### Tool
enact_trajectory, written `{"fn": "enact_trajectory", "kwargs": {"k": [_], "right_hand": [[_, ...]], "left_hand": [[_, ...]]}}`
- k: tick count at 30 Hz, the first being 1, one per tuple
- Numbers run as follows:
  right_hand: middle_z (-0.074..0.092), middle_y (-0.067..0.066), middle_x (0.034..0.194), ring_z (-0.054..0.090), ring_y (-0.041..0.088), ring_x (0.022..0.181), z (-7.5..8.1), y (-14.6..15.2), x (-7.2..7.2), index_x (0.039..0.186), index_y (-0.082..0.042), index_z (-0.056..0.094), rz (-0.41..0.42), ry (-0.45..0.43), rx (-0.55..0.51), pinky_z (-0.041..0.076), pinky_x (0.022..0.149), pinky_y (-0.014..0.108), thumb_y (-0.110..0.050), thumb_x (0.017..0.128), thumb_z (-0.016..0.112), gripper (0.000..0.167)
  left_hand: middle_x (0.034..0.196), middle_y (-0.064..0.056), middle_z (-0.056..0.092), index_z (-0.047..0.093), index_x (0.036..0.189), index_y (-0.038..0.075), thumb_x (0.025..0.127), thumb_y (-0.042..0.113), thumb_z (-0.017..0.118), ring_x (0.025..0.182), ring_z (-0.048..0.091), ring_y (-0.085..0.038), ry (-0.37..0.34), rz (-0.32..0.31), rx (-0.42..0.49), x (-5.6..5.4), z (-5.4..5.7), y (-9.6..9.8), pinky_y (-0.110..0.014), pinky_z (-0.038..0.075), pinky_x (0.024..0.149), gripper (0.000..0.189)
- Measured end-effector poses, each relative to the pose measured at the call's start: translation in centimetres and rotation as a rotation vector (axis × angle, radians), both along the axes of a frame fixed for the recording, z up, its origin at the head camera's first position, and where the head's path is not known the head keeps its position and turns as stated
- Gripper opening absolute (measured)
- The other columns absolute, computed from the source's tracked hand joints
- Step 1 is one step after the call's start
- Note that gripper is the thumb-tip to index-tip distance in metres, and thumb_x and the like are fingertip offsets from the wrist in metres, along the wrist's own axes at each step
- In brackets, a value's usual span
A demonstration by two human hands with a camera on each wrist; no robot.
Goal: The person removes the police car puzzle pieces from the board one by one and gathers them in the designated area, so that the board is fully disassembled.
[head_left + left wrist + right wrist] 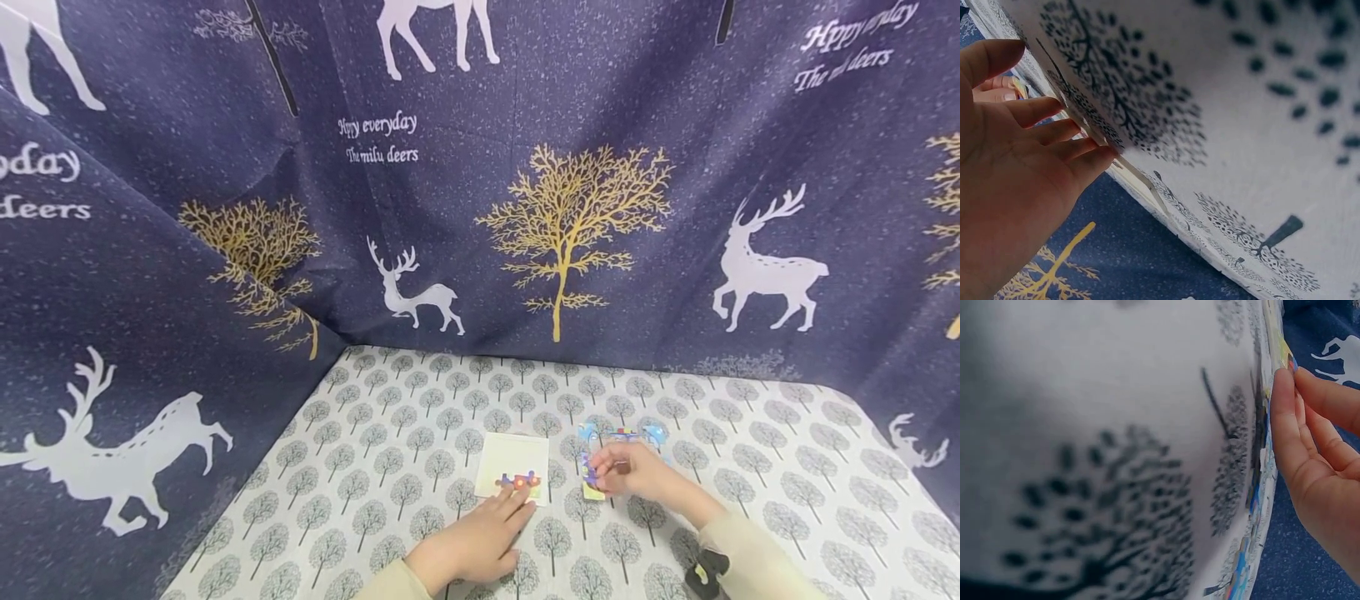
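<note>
A pale square puzzle board (506, 452) lies on the tablecloth, with a few joined jigsaw pieces (521, 481) in red, purple and yellow-green along its lower edge. My left hand (480, 533) reaches the board's near edge, its fingers extended and touching the joined pieces. To the right, my right hand (637, 473) pinches a small jigsaw piece (1289, 360) between thumb and fingertips, showing yellow, red and blue. Beneath and beside that hand are more colourful jigsaw pieces (654, 432), partly covered by it. A yellow-green piece (594, 494) shows just below its fingertips.
The white tablecloth (405, 492) is printed with grey trees. A dark blue curtain (465, 200) with deer and golden trees rises behind the table and along its left side. A black item (705, 573) sits at the right sleeve's cuff.
</note>
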State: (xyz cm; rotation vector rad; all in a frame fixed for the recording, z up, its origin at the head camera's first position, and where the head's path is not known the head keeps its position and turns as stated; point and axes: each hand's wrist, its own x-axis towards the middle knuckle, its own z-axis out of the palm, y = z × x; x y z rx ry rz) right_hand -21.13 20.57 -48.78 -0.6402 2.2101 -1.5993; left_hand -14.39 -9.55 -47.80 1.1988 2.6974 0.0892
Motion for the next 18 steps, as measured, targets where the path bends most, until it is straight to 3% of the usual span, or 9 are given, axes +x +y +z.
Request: {"fn": "enact_trajectory", "kwargs": {"k": [8,18], "right_hand": [[0.062,0.019,0.088,0.065,0.020,0.075,-0.45,0.47,0.43,0.106,0.016,0.057,0.074,-0.026,-0.037,0.059,0.069,0.034,0.005,0.084,0.063,0.025],[0.062,0.012,0.083,0.063,0.016,0.070,-0.38,0.15,0.79,0.101,0.009,0.062,0.006,-0.006,0.042,0.058,0.064,0.032,0.000,0.083,0.068,0.021]], "left_hand": [[0.156,-0.013,0.026,0.033,0.149,0.007,0.094,0.030,0.049,0.143,0.026,-0.030,-0.017,0.014,0.000,-0.08,0.01,0.01,-0.039,0.029,0.114,0.062],[0.156,-0.013,0.027,0.034,0.149,0.007,0.094,0.031,0.048,0.143,0.026,-0.030,-0.019,0.007,0.005,-0.04,0.05,0.06,-0.039,0.030,0.113,0.061]]}}
